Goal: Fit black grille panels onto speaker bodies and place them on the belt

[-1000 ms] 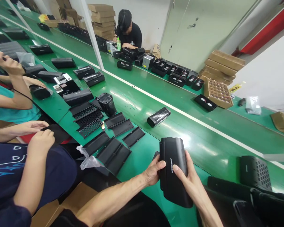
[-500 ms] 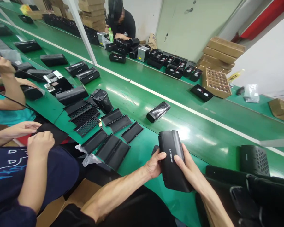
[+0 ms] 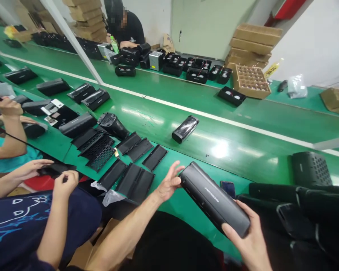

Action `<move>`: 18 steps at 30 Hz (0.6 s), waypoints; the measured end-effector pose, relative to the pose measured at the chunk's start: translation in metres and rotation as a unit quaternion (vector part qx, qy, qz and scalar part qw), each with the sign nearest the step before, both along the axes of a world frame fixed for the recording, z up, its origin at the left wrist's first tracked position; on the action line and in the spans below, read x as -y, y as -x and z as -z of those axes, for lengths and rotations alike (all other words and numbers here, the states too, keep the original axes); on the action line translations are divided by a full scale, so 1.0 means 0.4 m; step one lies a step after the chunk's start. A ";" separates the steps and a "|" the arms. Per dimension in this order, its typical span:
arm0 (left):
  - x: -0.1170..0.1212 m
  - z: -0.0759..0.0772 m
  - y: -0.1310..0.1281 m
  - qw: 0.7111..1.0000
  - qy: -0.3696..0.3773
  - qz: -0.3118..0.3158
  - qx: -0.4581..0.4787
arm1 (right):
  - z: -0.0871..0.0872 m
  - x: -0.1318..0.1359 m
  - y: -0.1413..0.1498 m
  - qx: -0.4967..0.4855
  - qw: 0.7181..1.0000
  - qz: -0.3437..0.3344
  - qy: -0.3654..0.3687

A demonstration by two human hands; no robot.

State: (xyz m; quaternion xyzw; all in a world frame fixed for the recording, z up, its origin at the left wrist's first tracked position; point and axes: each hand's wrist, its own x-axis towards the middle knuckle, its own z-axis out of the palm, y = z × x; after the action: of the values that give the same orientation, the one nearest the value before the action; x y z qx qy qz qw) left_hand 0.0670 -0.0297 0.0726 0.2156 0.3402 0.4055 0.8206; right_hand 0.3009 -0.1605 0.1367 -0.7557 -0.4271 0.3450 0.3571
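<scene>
A long black speaker housing (image 3: 214, 199) with pale lettering is tilted in front of me. Its lower right end is gripped by my right hand (image 3: 250, 229), thumb on the near side and fingers behind. At its upper left end is my left hand (image 3: 169, 184), fingers stretched and apart; the thumb is close to the edge, and contact is unclear. Flat black panels (image 3: 135, 180) lie on the green bench to the left, beside black perforated grilles (image 3: 100, 158). Another speaker housing (image 3: 185, 129) rests on the green belt ahead.
Dark padded pieces (image 3: 305, 218) and a housing with a perforated face (image 3: 310, 169) stand at right. A phone-like dark object (image 3: 228, 187) lies behind the held housing. At left, a co-worker's hands (image 3: 66, 184) hold a black part. Another person (image 3: 127, 26) sits across the belt.
The housing has turned from nearly upright to a slant, its top toward the left. My left hand has loosened and spread its fingers; my right hand has shifted down to the lower end.
</scene>
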 end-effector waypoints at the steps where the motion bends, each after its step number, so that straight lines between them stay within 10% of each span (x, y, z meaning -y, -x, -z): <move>1: -0.013 -0.002 0.030 0.999 -0.032 0.039 -0.019 | -0.012 0.021 -0.015 -0.013 1.000 -0.008 0.018; 6: -0.025 -0.022 0.076 0.968 -0.133 0.207 -0.053 | -0.016 0.089 -0.030 -0.057 0.996 -0.020 0.071; 18: 0.001 0.000 0.052 0.963 -0.153 0.162 -0.150 | 0.051 0.051 -0.060 -0.206 0.976 -0.015 0.062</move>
State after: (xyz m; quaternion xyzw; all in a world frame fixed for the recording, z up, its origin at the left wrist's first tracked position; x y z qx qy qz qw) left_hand 0.0462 -0.0301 0.0725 0.4485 0.3538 0.2778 0.7723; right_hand 0.3247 -0.1809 0.1164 -0.6821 -0.3338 0.5246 0.3849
